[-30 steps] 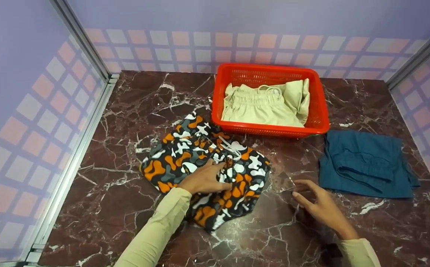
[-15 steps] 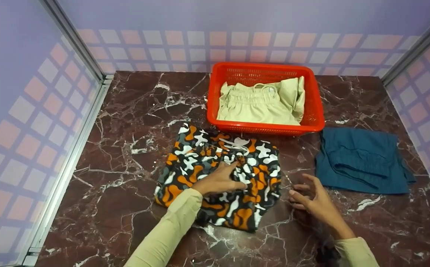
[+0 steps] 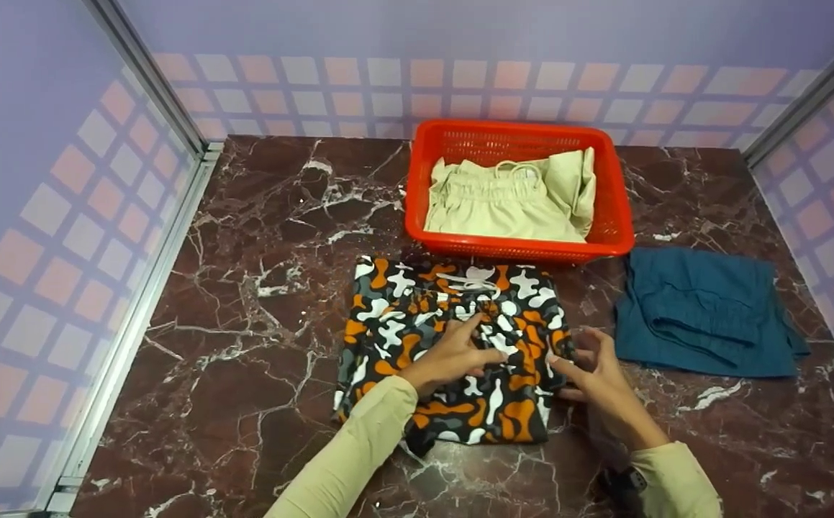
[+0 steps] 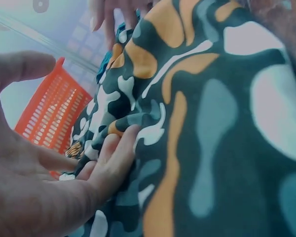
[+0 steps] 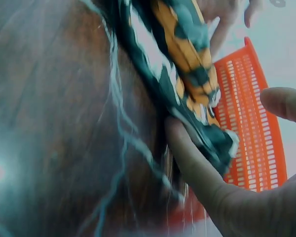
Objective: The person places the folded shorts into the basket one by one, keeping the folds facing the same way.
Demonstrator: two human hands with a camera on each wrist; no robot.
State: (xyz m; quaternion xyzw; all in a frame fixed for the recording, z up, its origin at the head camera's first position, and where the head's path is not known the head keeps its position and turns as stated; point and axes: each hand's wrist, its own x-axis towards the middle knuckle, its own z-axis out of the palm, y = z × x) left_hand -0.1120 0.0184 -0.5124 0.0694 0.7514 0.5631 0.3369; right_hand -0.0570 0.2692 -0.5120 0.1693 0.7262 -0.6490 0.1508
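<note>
Camouflage-patterned drawstring shorts [image 3: 517,417] in orange, white, grey and black lie folded on the marbled table, waistband toward the basket. My left hand [image 3: 452,360] rests on their middle, fingers spread and thumb apart. In the left wrist view, the fingertips of that hand [image 4: 44,197] press into the cloth of the shorts [image 4: 212,123]. My right hand [image 3: 600,374] is at the right edge of the shorts. In the right wrist view, a finger of this hand [image 5: 212,192] touches the cloth edge of the shorts [image 5: 153,44], while the thumb stands away from it.
A red plastic basket [image 3: 524,250] stands behind the shorts, with cream drawstring trousers [image 3: 503,216] folded inside. Folded blue trousers [image 3: 704,280] lie to the right on the table [image 3: 244,374]. Walls with a tile pattern [image 3: 460,79] enclose the back and sides.
The shorts have turned to lie squarer and slid to the right under my left hand. My right hand has come in from beside them to their right edge.
</note>
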